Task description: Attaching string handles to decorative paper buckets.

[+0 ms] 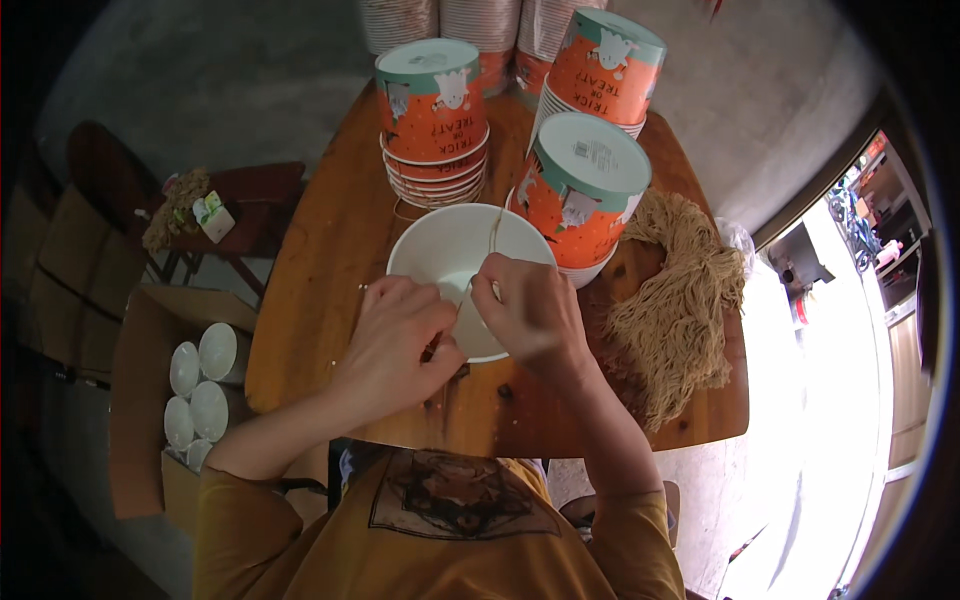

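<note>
One bucket (440,245), white inside, sits at both hands (400,325) (538,312).

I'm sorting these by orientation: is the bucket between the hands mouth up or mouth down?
Mouth up. The bucket shows its open rim and white inside; the left orange stack behind it shows a closed end.

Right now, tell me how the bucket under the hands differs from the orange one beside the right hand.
The near bucket shows its open mouth; the orange bucket stands upside down, pale base up. The near bucket shows a plain white inside; the orange bucket shows a printed outer wall with a green band. Both are round.
</note>
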